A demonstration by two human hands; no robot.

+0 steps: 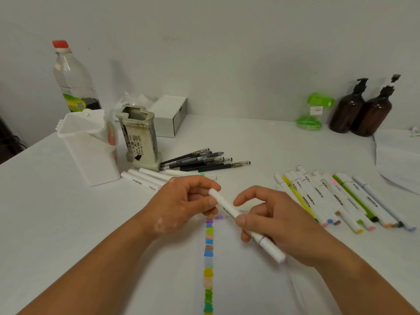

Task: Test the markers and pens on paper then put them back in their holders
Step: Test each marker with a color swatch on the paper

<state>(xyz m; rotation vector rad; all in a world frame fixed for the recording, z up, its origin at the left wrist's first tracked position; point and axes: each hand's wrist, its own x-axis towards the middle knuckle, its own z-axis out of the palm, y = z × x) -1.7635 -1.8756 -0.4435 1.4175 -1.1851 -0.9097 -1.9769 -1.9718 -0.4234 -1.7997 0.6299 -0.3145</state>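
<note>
Both hands hold one white marker [229, 211] slanted above the paper [250, 280]. My left hand [181, 205] pinches its upper capped end and my right hand [272, 223] grips the barrel near the lilac-tipped lower end. A column of colour swatches [209, 258] runs down the paper under my hands. Several white markers [336, 196] lie in a row to the right, a few more markers [145, 178] lie by the holders, and black pens [202, 161] are piled behind. A white plastic holder [91, 151] and a ceramic holder [142, 139] stand at left.
A plastic bottle with a red cap [72, 80] and a white box [170, 114] stand behind the holders. Two brown pump bottles [361, 110] and a green packet [313, 112] stand at the back right by the wall. Crumpled paper [397, 160] lies at far right.
</note>
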